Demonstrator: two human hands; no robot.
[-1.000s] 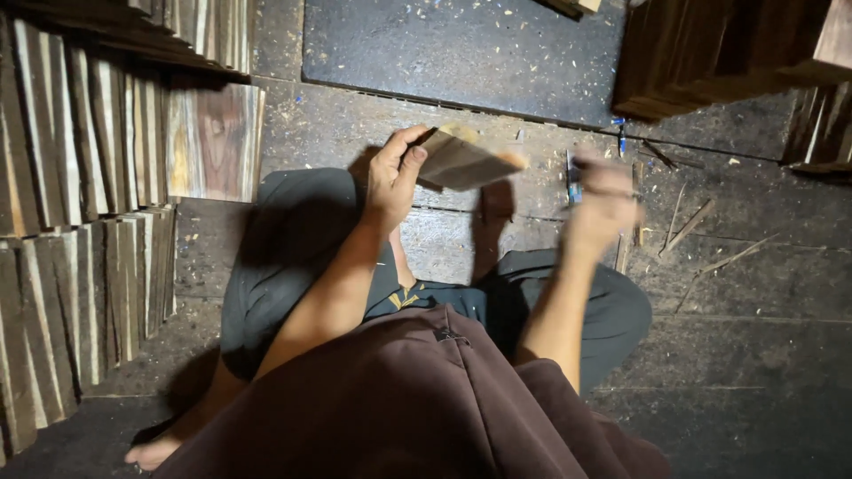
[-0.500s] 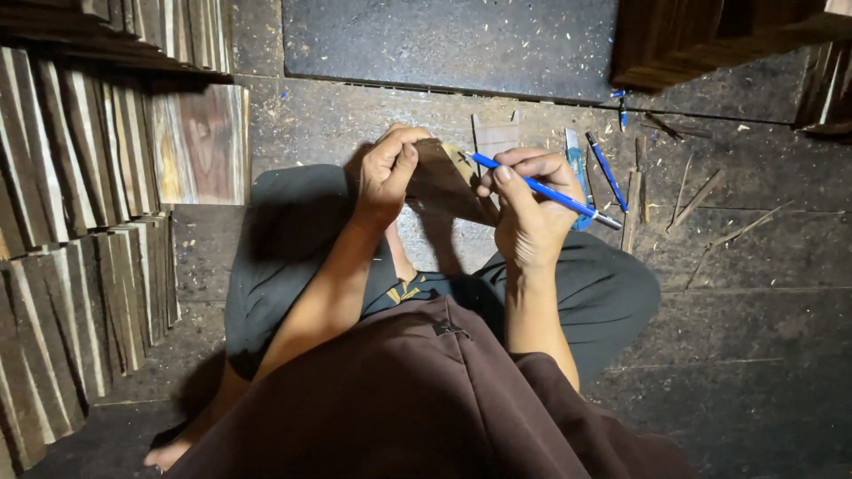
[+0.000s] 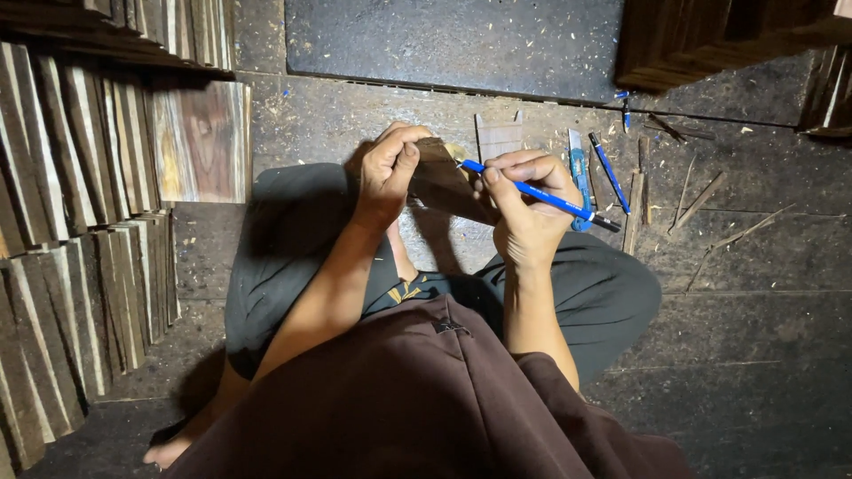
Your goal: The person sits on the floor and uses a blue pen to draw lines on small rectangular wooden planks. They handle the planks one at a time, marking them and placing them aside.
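I sit cross-legged on a dusty floor. My left hand (image 3: 391,168) grips a small dark wooden piece (image 3: 446,182) by its upper left corner and holds it tilted over my lap. My right hand (image 3: 524,208) holds a blue pen (image 3: 543,196) with its tip at the top edge of the wooden piece. Both hands are close together in the middle of the view.
Rows of thin wooden slats (image 3: 71,222) stand stacked on my left. A blue utility knife (image 3: 579,173), another blue pen (image 3: 610,172) and wood slivers (image 3: 701,200) lie on the floor to the right. A dark mat (image 3: 461,40) lies ahead, dark wooden stacks (image 3: 710,35) at top right.
My right hand came in from the right with the blue pen and set its tip on the wooden piece. My left hand lowered and tilted the piece toward my lap.
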